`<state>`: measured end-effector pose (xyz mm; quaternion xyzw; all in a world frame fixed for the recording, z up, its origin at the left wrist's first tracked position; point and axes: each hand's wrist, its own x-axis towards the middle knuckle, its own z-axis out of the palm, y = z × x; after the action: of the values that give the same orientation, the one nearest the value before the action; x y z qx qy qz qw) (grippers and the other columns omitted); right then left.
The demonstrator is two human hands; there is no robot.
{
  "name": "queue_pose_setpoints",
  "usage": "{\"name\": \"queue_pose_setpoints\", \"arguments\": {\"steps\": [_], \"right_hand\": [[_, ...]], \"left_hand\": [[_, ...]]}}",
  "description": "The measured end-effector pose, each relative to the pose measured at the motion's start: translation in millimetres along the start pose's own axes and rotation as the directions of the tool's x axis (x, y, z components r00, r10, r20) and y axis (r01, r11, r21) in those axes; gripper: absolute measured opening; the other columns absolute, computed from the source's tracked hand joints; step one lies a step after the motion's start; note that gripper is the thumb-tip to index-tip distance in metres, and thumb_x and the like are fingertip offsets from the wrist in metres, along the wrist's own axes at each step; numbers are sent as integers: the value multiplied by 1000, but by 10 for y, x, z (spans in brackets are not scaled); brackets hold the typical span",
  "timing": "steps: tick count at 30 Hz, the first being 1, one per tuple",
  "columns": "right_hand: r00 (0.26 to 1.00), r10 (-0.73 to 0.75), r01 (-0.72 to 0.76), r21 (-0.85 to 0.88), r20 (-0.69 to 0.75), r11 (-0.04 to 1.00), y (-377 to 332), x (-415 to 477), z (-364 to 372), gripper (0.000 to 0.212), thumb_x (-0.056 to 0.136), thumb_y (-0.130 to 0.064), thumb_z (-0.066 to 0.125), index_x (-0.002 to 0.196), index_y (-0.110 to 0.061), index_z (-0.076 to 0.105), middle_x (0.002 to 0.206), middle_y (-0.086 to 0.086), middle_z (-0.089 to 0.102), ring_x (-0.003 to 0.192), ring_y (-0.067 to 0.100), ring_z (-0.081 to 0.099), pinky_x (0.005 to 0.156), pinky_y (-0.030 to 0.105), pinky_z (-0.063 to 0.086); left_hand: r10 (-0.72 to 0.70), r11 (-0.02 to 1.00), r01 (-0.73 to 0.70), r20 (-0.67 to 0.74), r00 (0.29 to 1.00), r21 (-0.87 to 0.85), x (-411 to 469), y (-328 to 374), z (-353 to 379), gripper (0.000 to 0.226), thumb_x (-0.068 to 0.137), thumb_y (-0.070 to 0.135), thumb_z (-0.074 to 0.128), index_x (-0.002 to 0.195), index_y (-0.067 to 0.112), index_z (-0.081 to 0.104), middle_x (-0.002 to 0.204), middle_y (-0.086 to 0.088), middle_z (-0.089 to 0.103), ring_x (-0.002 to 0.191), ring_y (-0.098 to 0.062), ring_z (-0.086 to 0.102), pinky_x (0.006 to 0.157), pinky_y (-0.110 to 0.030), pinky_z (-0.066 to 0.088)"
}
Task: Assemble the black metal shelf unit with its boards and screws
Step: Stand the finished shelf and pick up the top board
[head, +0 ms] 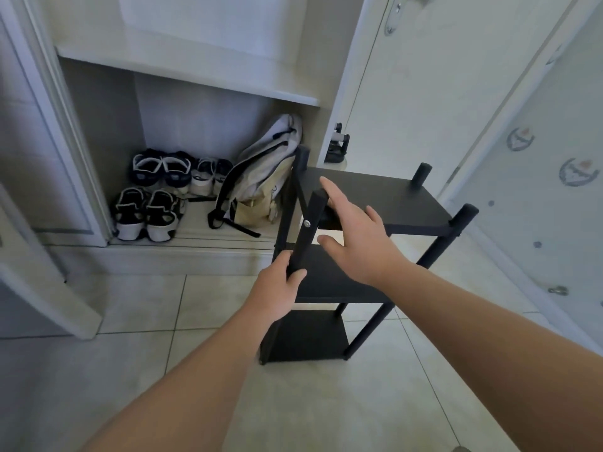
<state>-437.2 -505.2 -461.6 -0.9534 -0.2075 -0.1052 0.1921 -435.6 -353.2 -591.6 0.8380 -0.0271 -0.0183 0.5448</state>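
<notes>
Fingers (pixel 284 258) and thumb of the left hand (pixel 277 290) wrap round the near-left post (pixel 314 207) of the black metal three-tier shelf unit (pixel 434 252), just below a small silver screw (pixel 306 224). The right hand (pixel 355 236) is spread wide with straight fingers over the near-left corner of the black top board (pixel 385 197); whether it touches the board or the post's cap cannot be told. The unit stands upright on the pale tiled floor (pixel 137 308), its middle board (pixel 329 275) and bottom board (pixel 310 337) in place. Beside it, in a white alcove (pixel 182 70), lean a beige backpack (pixel 261 177) and dark sandals (pixel 153 190).
</notes>
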Motion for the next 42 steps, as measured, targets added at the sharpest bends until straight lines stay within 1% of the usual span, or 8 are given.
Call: {"name": "queue_pose_setpoints", "arguments": {"steps": [3, 6, 8, 15, 23, 28, 35, 42], "right_hand": [[999, 44, -43, -46, 23, 998, -14, -125, -16, 92, 97, -27, 60, 157, -43, -7, 155, -7, 42, 150, 16, 27, 124, 50, 8], [987, 122, -101, -183, 108, 978, -1, -312, -58, 85, 101, -36, 55, 158, -43, -7, 169, -12, 8, 157, 16, 0, 125, 56, 4], [969, 197, -158, -235, 152, 959, -8, -460, -86, 81, 102, -42, 52, 159, -42, -6, 170, -13, -5, 157, 18, -5, 124, 56, 4], [915, 361, -306, -272, 180, 912, -146, -1243, -296, 75, 103, -55, 40, 159, -39, -8, 170, -8, -9, 157, 24, -9, 123, 57, 4], [892, 416, -335, -357, 176, 872, -331, -2312, -590, 73, 103, -61, 29, 158, -40, -14, 169, -7, -16, 156, 27, -14, 123, 60, 0], [878, 441, -349, -381, 187, 856, -286, -2791, -485, 75, 101, -65, 25, 156, -41, -20, 167, -8, -23, 156, 26, -15, 123, 60, 0], [832, 499, -376, -415, 242, 829, 186, -2850, 137, 75, 99, -68, 17, 152, -41, -28, 164, -7, -30, 155, 27, -18, 123, 61, 2], [754, 459, -283, -397, 470, 873, 836, -2418, 1237, 78, 88, -74, -7, 153, -37, -30, 165, -4, -29, 155, 29, -17, 122, 62, 2]], "left_hand": [[-48, 999, 48, 8, 999, -21, -156, -6, -29, 41, 103, 36, 52, 143, 32, 42, 132, 10, 59, 119, -11, 57, 92, -24, 39], [-101, 994, 99, 47, 994, 46, -351, 31, -22, 62, 102, 44, 51, 156, 33, 23, 153, 6, 45, 139, -20, 46, 107, -34, 38], [-141, 986, 132, 98, 985, 99, -497, 62, -23, 67, 101, 49, 48, 158, 35, 15, 160, 4, 35, 143, -21, 40, 113, -38, 35], [-142, 889, 84, 98, 985, 449, -1063, 235, 0, 69, 95, 69, 32, 157, 41, 17, 166, 8, 19, 154, -28, 5, 121, -55, 12], [80, 767, -139, 122, 989, 626, -1974, 530, 181, 72, 93, 75, 24, 155, 46, 4, 169, 9, -5, 154, -26, -15, 120, -58, -3], [101, 689, -204, 186, 977, 696, -2344, 526, 321, 73, 95, 73, 25, 156, 44, -1, 168, 7, -9, 152, -27, -20, 120, -57, -7], [-6, 655, -163, 221, 975, 738, -2110, -14, 638, 73, 97, 68, 24, 158, 40, -7, 168, 4, -14, 152, -29, -21, 120, -61, -6], [-207, 641, -41, 225, 952, 767, -1605, -939, 980, 76, 96, 72, 20, 155, 40, -14, 167, 5, -20, 151, -26, -25, 118, -57, -14]]}}
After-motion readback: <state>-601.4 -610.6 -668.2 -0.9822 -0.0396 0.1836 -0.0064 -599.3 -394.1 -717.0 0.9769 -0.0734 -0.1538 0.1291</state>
